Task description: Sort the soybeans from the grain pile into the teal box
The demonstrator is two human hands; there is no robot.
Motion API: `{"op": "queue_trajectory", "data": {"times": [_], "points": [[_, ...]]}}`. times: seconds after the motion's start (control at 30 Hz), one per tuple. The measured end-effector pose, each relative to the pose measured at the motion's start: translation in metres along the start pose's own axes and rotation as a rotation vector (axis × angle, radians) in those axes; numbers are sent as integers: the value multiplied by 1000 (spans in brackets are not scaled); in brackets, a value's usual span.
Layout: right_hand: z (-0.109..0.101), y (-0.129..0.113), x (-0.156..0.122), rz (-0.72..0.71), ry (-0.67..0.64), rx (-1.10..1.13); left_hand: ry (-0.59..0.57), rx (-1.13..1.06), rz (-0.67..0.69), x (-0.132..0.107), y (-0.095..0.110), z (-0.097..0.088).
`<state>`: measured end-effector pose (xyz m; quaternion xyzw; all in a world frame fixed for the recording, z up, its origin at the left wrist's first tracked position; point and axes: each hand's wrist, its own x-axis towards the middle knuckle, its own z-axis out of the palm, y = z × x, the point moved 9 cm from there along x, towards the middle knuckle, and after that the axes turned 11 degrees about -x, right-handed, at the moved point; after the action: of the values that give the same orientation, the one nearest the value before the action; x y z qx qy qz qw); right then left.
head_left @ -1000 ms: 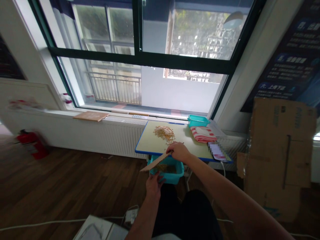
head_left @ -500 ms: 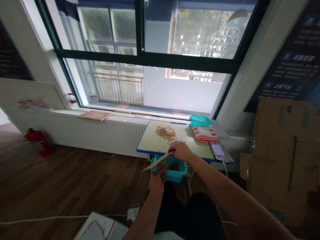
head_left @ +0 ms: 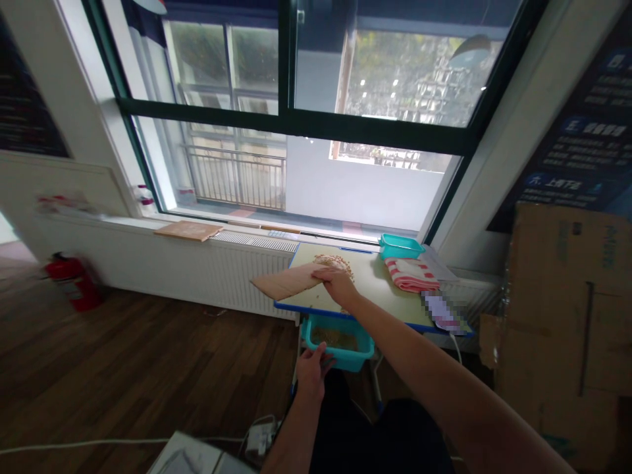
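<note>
Cardboard [head_left: 282, 282]: held up at the left end of the table [head_left: 380, 304], tilted.
My left hand [head_left: 311, 372]: apart from the right, clamped on the near left rim of the lower basin [head_left: 349, 361], which has grains inside.
My right hand [head_left: 340, 288]: clamped on the cardboard's right end.
Kernel pile [head_left: 340, 262]: on the table, partly hidden.
Striped towel [head_left: 412, 275]: on the table's right side.

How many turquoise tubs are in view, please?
2: a far tub at the back right of the table, a near tub below its front edge, at the left hand. More may be hidden.
</note>
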<state>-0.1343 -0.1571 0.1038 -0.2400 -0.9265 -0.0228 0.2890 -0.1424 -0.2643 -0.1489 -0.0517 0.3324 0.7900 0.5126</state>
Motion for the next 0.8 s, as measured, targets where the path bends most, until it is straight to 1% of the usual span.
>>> {"op": "queue_trajectory", "data": {"times": [0.07,0.13,0.2,0.27,0.37,0.53,0.67,0.8], "points": [[25,-2,14,14,-97,-43,-2,-1,1,2,1,-1],[45,-2,20,30,-172,-77,-11,-7,1,3,1,-1],[54,-1,20,45,-197,-89,-15,-11,5,3,1,0],[57,3,17,57,-212,-98,-14,-8,7,3,1,0],[54,10,9,38,-237,-95,0,-4,3,4,1,0],[41,22,-7,1,-270,-80,8,-8,10,4,1,-2],[28,28,-19,-13,-300,-79,0,-17,4,3,1,-2],[12,29,-27,-26,-326,-82,11,-21,-7,2,1,-2]]}}
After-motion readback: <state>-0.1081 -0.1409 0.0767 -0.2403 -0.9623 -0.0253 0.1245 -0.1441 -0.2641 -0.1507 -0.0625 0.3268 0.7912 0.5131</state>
